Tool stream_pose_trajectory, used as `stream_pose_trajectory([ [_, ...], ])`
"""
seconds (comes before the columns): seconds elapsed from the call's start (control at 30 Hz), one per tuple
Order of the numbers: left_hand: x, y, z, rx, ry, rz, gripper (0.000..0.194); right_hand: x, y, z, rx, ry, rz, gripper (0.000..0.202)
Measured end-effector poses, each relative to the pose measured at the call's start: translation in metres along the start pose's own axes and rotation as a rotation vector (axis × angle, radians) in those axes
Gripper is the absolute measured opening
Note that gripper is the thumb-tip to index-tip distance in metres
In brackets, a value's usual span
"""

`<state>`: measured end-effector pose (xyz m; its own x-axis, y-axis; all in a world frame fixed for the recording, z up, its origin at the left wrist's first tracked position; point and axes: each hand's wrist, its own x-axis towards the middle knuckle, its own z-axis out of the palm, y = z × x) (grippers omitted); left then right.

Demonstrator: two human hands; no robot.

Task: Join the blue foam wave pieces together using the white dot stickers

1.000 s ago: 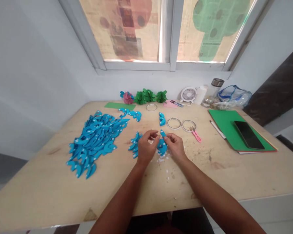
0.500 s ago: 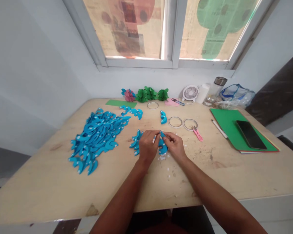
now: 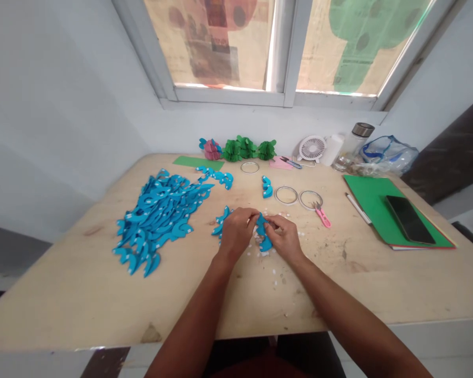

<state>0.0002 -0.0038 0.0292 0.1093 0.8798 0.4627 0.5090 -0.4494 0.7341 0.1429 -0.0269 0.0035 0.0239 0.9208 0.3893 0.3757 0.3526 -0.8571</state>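
Note:
Between my two hands is a blue curved paper piece (image 3: 265, 243), near the middle of the table. My right hand (image 3: 286, 237) pinches its right edge. The fingers of my left hand (image 3: 237, 231) are closed near its upper end; whether they grip the piece or a tiny scrap is too small to tell. More blue pieces (image 3: 218, 226) lie just left of my left hand, partly hidden by it. Small white scraps (image 3: 275, 272) are scattered around. A big heap of blue pieces (image 3: 157, 210) with white squares lies at the left.
Behind my hands are another blue piece (image 3: 267, 187), tape rings (image 3: 286, 196) and pink snips (image 3: 322, 216). At the right, a black phone (image 3: 410, 219) rests on green sheets (image 3: 370, 210) beside a white pen (image 3: 358, 208). Green paper shapes (image 3: 246, 148) and a fan (image 3: 312, 149) stand at the back.
The blue piece between my hands has turned and now shows as a longer upright strip. The whole view has shifted slightly.

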Motion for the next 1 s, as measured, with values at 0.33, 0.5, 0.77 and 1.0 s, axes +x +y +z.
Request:
stream_pose_trajectory([
  [0.33, 0.0021, -0.0007, 0.0003, 0.272, -0.122, 0.073, 0.021, 0.0001, -0.0031, 0.0007, 0.0, 0.001, -0.042, 0.021],
  [0.5, 0.0037, -0.0024, -0.0013, 0.185, -0.125, 0.032, 0.018, 0.0001, -0.0007, 0.0011, 0.049, -0.007, 0.01, 0.021],
  [0.77, 0.0066, 0.0009, -0.0068, 0.044, -0.121, -0.068, 0.012, -0.0001, 0.0012, 0.0015, 0.061, -0.015, 0.022, 0.021],
  [1.0, 0.0077, 0.0012, -0.0071, 0.003, -0.108, -0.138, 0.014, -0.0004, -0.0019, 0.0011, 0.016, -0.019, -0.019, 0.019],
])
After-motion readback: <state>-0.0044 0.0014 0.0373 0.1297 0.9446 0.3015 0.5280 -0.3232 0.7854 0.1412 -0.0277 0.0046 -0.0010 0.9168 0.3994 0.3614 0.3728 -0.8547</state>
